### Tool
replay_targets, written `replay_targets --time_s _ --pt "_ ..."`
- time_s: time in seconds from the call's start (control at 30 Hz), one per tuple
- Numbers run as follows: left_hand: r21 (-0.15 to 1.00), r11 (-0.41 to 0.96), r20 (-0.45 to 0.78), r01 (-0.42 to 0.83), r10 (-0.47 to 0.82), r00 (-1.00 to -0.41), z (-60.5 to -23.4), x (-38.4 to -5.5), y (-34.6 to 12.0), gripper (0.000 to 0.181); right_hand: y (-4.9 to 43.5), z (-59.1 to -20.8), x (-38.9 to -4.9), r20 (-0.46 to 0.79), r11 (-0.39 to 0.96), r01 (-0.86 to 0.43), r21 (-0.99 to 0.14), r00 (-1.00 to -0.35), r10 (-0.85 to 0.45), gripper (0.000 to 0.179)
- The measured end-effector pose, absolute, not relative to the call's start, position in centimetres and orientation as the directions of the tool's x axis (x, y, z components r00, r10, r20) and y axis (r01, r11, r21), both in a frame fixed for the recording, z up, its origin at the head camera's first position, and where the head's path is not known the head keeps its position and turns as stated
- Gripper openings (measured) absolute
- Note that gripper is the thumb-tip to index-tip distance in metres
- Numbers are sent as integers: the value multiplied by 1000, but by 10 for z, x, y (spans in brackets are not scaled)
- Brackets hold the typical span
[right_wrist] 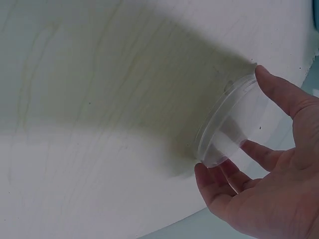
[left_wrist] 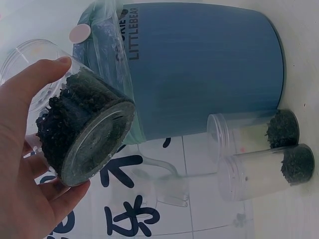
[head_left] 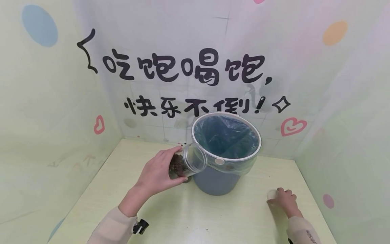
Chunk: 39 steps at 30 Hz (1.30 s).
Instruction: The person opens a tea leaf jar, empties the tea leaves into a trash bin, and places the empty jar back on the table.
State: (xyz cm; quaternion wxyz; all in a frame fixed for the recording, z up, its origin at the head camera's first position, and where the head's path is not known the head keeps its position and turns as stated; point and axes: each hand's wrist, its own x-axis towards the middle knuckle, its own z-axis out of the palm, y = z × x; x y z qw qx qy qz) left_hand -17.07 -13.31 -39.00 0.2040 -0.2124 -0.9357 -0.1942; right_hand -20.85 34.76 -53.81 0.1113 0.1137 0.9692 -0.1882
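Note:
My left hand (head_left: pixel 158 171) grips a clear plastic jar (head_left: pixel 196 158) around its side. The jar is tilted, its open mouth close to the near left rim of a lined bin (head_left: pixel 217 183). Dark, dry, crumbly flakes (left_wrist: pixel 67 117) lie in the lower part of the jar, seen best in the left wrist view. Over at the right, low above the table or touching it, my right hand (head_left: pixel 285 200) holds a clear round lid (right_wrist: pixel 229 122) by its edge, thumb on one side and fingers on the other.
The bin is blue-grey, with a translucent bag (head_left: pixel 225 135) under a white ring. Two more clear jars (left_wrist: pixel 249 130) (left_wrist: pixel 261 173) with dark flakes at the bottom stand beside the bin in the left wrist view. Printed curtain walls (head_left: pixel 189 40) enclose the pale table (head_left: pixel 195 217).

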Motion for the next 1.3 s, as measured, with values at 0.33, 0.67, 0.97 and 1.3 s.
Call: replay_targets --time_s 0.33,0.67,0.97,1.3 --pt "281 836 471 471 308 -827 -390 -171 -134 96 359 -522 -221 -243 899 238 -368 -958 154 87" --pt "288 834 475 471 303 -826 -388 -172 -133 97 363 -472 -248 -143 922 148 -358 -984 103 80" --pt "294 836 464 464 300 -833 -387 -173 -133 98 353 -425 -268 0 909 -11 -417 -1000 -12 69" --pt "300 834 460 463 298 -836 -386 -175 -133 98 317 -368 -279 220 835 -209 -509 -970 -109 50"
